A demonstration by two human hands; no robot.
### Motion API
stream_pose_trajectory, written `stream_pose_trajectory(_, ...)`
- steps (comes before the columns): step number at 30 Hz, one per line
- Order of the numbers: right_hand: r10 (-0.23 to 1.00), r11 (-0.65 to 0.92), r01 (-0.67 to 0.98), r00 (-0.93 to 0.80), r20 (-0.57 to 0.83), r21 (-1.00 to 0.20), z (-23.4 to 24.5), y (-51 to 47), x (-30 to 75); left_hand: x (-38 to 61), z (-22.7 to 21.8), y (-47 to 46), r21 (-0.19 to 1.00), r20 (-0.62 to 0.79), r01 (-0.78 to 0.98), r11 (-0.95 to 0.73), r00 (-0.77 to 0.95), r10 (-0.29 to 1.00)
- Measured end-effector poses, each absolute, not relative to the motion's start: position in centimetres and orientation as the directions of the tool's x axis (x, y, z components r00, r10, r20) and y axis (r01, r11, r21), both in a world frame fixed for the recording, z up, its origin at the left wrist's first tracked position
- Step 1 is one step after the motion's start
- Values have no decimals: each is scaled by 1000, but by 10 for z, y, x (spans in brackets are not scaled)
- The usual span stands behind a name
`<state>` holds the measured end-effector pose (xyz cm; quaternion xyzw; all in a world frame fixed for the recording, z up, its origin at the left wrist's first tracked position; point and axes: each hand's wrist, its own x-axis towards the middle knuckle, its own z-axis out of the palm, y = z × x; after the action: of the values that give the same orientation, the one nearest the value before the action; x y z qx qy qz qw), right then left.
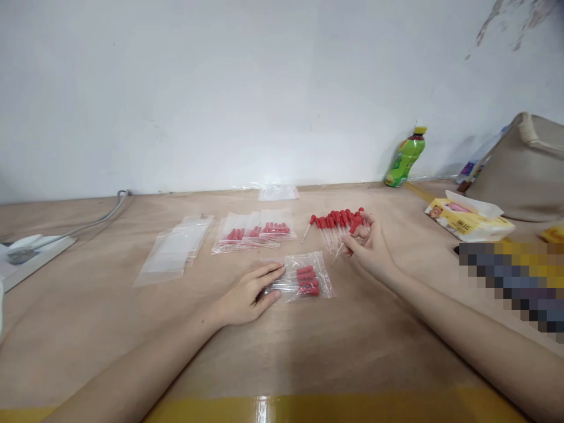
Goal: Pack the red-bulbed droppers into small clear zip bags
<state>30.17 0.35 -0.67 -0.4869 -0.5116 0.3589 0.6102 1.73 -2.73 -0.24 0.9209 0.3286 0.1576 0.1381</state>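
Reference: the near bag (325,278), a clear zip-type pouch lying flat on the brown tabletop (352,346), several red-ended sticks inside with red ends to the right.

Left hand (249,295): on the near bag's left end, fingers over the plastic, thumb by the lower edge. Can't tell if it's pinching the film or just pressing; the fingers hide the contact.

Right hand (365,241): beyond and right of the near bag, one red-ended stick (355,225) gripped between thumb and fingers, red end up, pale stem slanting down left. Hand sits at the right edge of the loose pile (335,219), itself beyond the near bag, slightly right.

Filled bags (252,224): overlapping, beyond the near bag, to its left. Flat clear bags (170,249): fanned stack, farther left of it. Tissue pack (469,223) and green bottle (405,157): well right of and beyond it.
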Motion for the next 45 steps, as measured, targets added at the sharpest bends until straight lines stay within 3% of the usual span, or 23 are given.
stream_pose_trajectory(8,966,200,-107,186,178,-974,-20,-5,283,18,-2,-27,356,212,554,-752,736,643)
stream_pose_trajectory(14,922,262,0,296,250,-965,-8,-13,291,18,-3,-26,358,207,554,-751,738,643)
stream_pose_trajectory(20,979,137,-252,184,91,-958,-20,-11,281,18,-4,-27,360,223,548,-755,735,640)
stream_pose_trajectory(30,996,48,-298,91,22,-953,-22,-18,281,18,-1,-28,364,208,552,-750,737,644)
stream_pose_trajectory(33,1000,-1,-215,-11,1,-977,-18,-18,286,18,0,-29,371,210,550,-748,735,645)
stream_pose_trajectory(39,907,-57,78,-413,-84,-995,-8,-14,300,19,1,-29,382,204,553,-741,731,651)
stream_pose_trajectory(45,869,-56,184,-475,-139,-981,-5,-2,297,19,1,-28,379,205,549,-745,735,647)
